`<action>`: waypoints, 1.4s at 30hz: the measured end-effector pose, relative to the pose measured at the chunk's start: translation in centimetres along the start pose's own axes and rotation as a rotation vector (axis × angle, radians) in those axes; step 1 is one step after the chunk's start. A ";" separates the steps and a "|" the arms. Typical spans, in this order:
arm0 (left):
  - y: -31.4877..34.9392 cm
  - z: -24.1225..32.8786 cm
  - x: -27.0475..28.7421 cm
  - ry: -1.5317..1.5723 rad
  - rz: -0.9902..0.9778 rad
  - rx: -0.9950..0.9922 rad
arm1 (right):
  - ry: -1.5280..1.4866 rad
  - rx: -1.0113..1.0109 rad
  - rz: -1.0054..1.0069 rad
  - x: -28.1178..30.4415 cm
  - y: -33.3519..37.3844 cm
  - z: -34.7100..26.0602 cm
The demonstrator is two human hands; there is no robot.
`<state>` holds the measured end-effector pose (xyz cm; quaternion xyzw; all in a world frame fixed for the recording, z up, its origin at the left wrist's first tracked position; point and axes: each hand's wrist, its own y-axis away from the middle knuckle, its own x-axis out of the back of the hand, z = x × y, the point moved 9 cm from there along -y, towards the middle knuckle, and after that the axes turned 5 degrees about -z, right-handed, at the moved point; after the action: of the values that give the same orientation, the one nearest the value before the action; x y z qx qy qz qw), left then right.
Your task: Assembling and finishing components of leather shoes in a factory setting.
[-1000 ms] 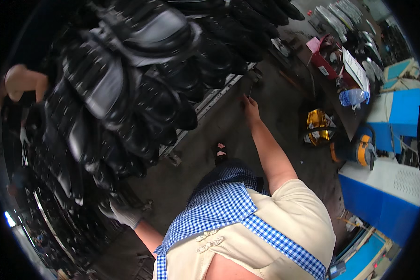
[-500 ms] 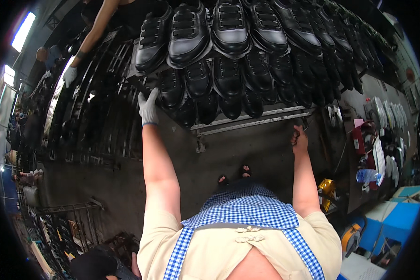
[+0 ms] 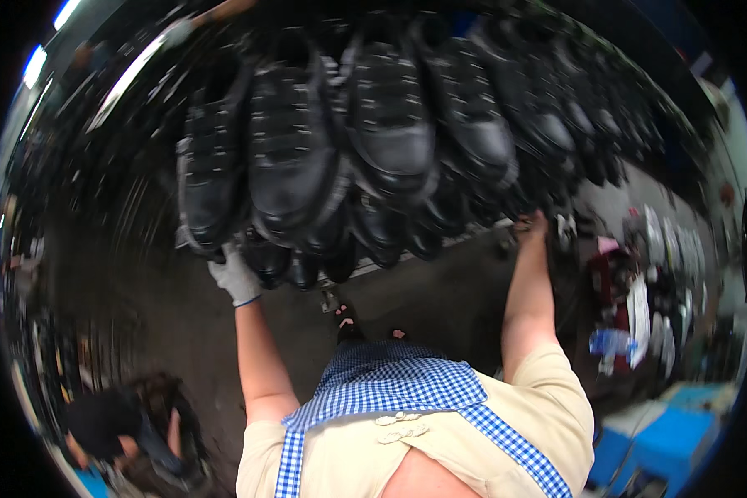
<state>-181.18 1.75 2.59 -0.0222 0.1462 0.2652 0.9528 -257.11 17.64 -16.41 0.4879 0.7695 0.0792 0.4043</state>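
A rack [image 3: 455, 241] stands in front of me, stacked with black lace-up shoes [image 3: 388, 148] in rows, toes toward me. My left hand [image 3: 237, 278], in a white knit glove, is closed at the rack's left end, just below the front shoes; its fingertips are partly hidden there. My bare right hand [image 3: 531, 226] is curled at the rack's right end, under the shoes. Motion blurs its fingers, and the part of the rack they hold is dark.
At the far left another person's gloved hand [image 3: 177, 33] is beside more racks. A person in black [image 3: 104, 423] is low at my left. On the right stand a clear bottle [image 3: 612, 342], hanging pale shoe-shaped pieces [image 3: 676, 241] and a blue box-like unit [image 3: 668, 440].
The shoe-laden rack has come nearer to me, its left end swinging leftward and closer. My left hand has moved down and left with it. The view has shifted too.
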 end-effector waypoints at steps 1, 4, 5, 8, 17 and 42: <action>0.9 0.1 3.5 -0.093 -0.013 -0.081 | 0.024 0.001 0.077 0.4 -0.2 0.0; 4.5 2.8 9.2 0.056 0.071 -0.406 | 0.064 0.099 -0.437 -1.5 -1.6 -2.3; 5.9 3.6 11.5 -0.172 0.129 -0.450 | 0.299 0.271 -0.515 -1.2 -1.5 -3.9; 9.1 4.5 17.3 -0.475 0.120 -0.425 | 0.532 0.394 -0.682 -3.7 -0.2 -0.6; 9.7 11.1 20.3 -0.645 0.269 -0.546 | 0.511 0.220 -0.876 -8.0 3.9 1.8; -9.9 19.8 25.5 -0.202 0.061 -0.232 | 1.487 1.019 -0.507 0.1 33.2 9.0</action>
<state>-150.01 8.37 13.79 -0.1011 0.0184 0.3100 0.9452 -228.09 32.24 -5.24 0.2479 0.8559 -0.0664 -0.4490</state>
